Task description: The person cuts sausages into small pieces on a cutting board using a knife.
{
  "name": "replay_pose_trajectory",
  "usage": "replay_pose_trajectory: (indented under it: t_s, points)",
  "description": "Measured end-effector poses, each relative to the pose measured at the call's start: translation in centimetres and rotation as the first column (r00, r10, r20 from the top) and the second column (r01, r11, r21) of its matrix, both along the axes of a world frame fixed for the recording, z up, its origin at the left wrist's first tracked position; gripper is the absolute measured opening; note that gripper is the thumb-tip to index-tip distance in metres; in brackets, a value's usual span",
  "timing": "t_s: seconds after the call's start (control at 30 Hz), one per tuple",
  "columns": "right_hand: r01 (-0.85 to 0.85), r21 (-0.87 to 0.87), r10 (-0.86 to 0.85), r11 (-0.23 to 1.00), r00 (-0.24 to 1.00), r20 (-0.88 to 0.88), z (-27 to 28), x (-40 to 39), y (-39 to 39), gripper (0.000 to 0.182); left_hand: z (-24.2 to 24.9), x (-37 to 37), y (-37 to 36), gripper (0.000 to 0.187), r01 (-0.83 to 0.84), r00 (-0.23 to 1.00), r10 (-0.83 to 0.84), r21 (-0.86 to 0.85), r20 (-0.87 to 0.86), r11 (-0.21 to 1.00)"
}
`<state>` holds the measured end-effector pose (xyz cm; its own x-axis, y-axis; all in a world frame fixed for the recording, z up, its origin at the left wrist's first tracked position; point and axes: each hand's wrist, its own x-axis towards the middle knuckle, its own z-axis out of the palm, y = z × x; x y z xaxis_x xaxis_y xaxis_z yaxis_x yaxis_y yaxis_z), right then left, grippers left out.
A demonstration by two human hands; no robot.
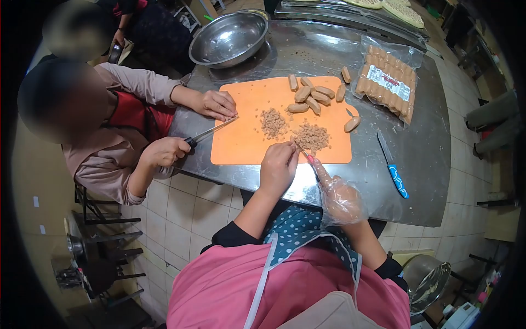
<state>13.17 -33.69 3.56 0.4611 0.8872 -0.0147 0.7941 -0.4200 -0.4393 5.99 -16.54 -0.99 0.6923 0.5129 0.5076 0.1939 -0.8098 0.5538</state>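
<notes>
We are leaning over a steel table (329, 49), working at the near edge of an orange cutting board (249, 137). Our left hand (278, 167) is bare and curling its fingers closed at the board's edge, pinching something small beside the nearer of 2 piles of minced sausage (312, 137); what it is pinching is too small to tell. Our right hand (339, 197) is wearing a clear plastic glove and is gripping a knife with a red handle (310, 159), the fingers wrapped around it and the forefinger lying along the top. The blade is pointing toward the left hand and touching the edge of that pile.

The second pile (272, 123) is lying just beside the first, nearer the middle of the board. Whole sausages (309, 94) are lying loose at the far end of the board, with 1 more (352, 124) sitting on the right edge. An opened pack of sausages (388, 82) is resting on the table to the right of the board, and a blue-handled knife (393, 165) is lying near it.

Across the corner, another person is pressing 1 hand (216, 104) on the board and holding a black-handled knife (208, 133) in the other. A steel bowl (229, 37) is standing behind the board.
</notes>
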Motion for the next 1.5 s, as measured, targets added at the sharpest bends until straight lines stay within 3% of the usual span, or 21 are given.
replay_pose_trajectory:
  t_s: [0.27, 0.33, 0.47, 0.57, 0.63, 0.87, 1.03, 1.07, 1.13, 1.33, 1.5]
  points:
    - [-0.049, 0.035, 0.048, 0.998, 0.999, 0.011, -0.3, 1.0, 0.8, 0.062, -0.3, 0.2, 0.2, 0.009, 0.0, 1.0, 0.0, -0.006, 0.001, 1.0]
    - [-0.101, 0.137, 0.094, 0.985, 0.994, 0.061, -0.3, 1.5, 1.2, 0.06, -0.1, 0.1, 0.2, 0.008, 0.001, 1.0, -0.001, -0.007, -0.003, 1.0]
    - [-0.12, 0.107, 0.11, 0.987, 0.989, 0.096, -1.1, 1.8, 1.6, 0.065, 0.1, 0.1, 0.1, 0.008, -0.014, 1.0, 0.014, -0.018, -0.014, 1.0]
    - [-0.15, 0.202, 0.117, 0.968, 0.98, 0.163, -1.3, 1.5, 0.5, 0.064, -0.1, 0.1, 0.1, 0.008, -0.025, 1.0, 0.025, 0.012, -0.008, 1.0]
    - [-0.106, 0.083, 0.102, 0.991, 0.993, 0.057, -1.1, 1.0, -0.4, 0.066, -0.1, 0.1, 0.1, 0.008, -0.025, 1.0, 0.025, 0.017, -0.004, 1.0]
    - [-0.057, -0.016, 0.058, 0.998, 0.994, 0.088, -1.1, 0.2, -2.2, 0.073, -0.3, -0.1, 0.1, 0.007, -0.023, 1.0, 0.022, 0.037, 0.002, 0.999]
    - [-0.05, -0.179, 0.035, 0.983, 0.995, -0.089, 0.3, 0.7, -2.2, 0.075, -0.5, -0.2, 0.0, 0.007, -0.031, 0.999, 0.03, 0.047, 0.026, 0.998]
    - [-0.049, -0.177, 0.034, 0.983, 0.996, -0.085, 0.2, 0.6, -2.1, 0.075, -0.5, -0.2, 0.0, 0.007, -0.032, 0.999, 0.03, 0.049, 0.032, 0.998]
    - [0.031, -0.006, -0.032, 0.999, 0.99, -0.14, -0.2, 0.2, -1.6, 0.059, -0.5, -0.3, 0.0, 0.007, -0.029, 0.999, 0.027, 0.055, 0.036, 0.998]
    - [-0.014, -0.089, 0.001, 0.996, 0.989, -0.146, 0.5, -0.1, 0.1, 0.059, -0.5, -0.2, 0.1, 0.006, -0.018, 0.999, 0.015, 0.054, 0.047, 0.998]
    - [-0.046, -0.017, 0.043, 0.999, 0.992, -0.117, -0.4, -0.1, 1.2, 0.065, -0.5, -0.2, 0.1, 0.006, -0.013, 0.999, 0.01, 0.041, 0.05, 0.999]
